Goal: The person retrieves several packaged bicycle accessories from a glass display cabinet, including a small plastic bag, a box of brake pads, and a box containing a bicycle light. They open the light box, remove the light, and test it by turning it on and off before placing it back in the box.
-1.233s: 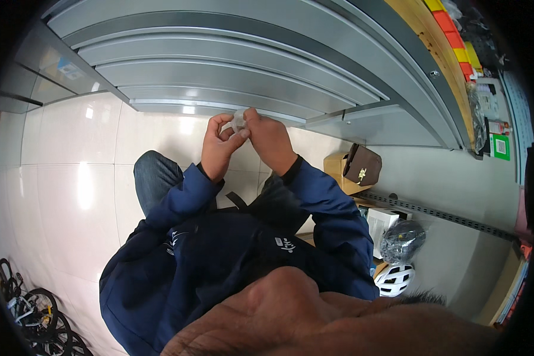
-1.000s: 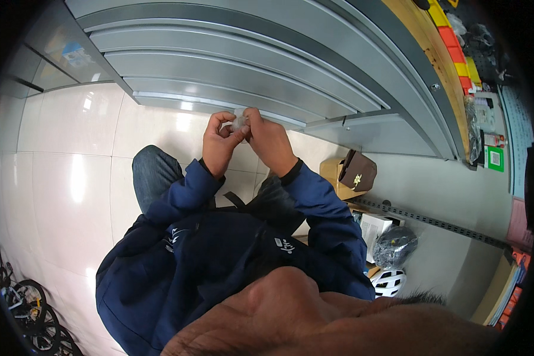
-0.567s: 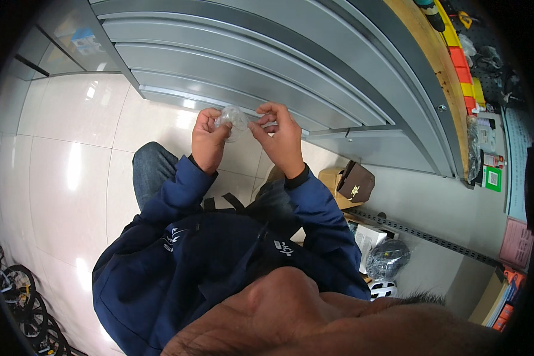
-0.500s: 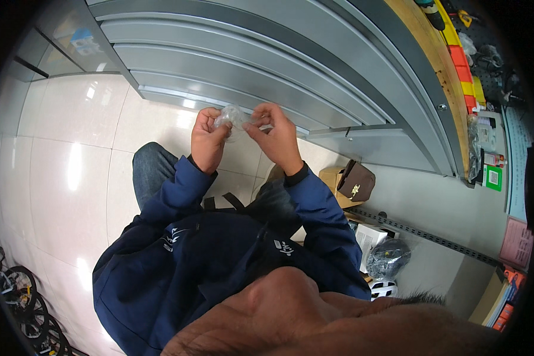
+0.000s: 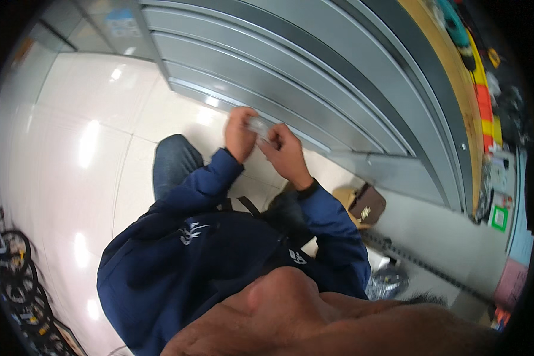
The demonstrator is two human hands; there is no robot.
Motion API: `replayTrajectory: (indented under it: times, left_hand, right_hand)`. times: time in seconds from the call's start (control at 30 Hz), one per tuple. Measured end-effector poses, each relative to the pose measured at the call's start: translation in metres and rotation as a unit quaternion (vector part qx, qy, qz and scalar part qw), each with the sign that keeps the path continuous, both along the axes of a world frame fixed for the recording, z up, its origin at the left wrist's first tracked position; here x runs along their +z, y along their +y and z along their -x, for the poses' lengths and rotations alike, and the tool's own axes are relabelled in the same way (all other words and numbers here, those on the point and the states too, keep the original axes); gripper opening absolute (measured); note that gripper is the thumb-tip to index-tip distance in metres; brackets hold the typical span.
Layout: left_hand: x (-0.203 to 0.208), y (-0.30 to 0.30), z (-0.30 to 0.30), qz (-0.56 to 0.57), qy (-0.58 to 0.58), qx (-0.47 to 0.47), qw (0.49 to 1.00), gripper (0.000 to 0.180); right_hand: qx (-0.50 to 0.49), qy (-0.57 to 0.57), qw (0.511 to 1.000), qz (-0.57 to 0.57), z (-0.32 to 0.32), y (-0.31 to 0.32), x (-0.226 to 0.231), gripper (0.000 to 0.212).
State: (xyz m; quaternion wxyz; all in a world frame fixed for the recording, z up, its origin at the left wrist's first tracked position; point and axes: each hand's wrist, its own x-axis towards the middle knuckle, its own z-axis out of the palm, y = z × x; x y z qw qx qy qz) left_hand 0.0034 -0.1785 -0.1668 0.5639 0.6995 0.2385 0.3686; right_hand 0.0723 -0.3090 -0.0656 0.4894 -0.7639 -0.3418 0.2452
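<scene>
My left hand point(image 5: 239, 134) and my right hand point(image 5: 285, 155) are raised together in front of my chest. Both pinch a small clear plastic packet point(image 5: 258, 127) stretched between the fingertips. What the packet holds is too small to tell. My forearms are in dark blue jacket sleeves point(image 5: 203, 183). The hands hang above the glossy white tiled floor, just in front of the grey metal drawer fronts point(image 5: 291, 89).
A grey drawer cabinet runs across the top, topped by a wooden workbench edge point(image 5: 457, 77) with coloured tools. A brown cardboard box point(image 5: 362, 204) and a clear bag point(image 5: 385, 280) lie on the floor at right. Bicycle wheels point(image 5: 9, 255) stand at far left.
My hands drew slightly apart, stretching the packet between them, then came close together again. The view shifted as my head moved.
</scene>
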Motion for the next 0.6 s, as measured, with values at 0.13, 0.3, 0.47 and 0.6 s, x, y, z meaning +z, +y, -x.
replayTrajectory:
  times: [0.13, 0.3, 0.47, 0.6]
  left_hand:
    - [0.012, -0.013, 0.011, -0.002, -0.011, -0.052, 0.999, 0.046]
    - [0.016, -0.02, 0.027, 0.174, -0.047, -0.129, 0.975, 0.05]
    - [0.012, -0.012, 0.039, 0.091, -0.021, -0.072, 0.993, 0.037]
    - [0.003, 0.008, 0.052, -0.034, -0.025, 0.005, 0.999, 0.018]
  right_hand:
    - [-0.029, 0.072, 0.997, 0.026, -0.006, 0.001, -0.009, 0.021]
    - [-0.064, 0.043, 0.995, 0.058, -0.018, -0.002, -0.012, 0.019]
    - [-0.003, -0.234, 0.966, 0.111, -0.013, 0.007, -0.015, 0.018]
    - [0.025, -0.228, 0.969, 0.093, -0.005, 0.023, -0.028, 0.023]
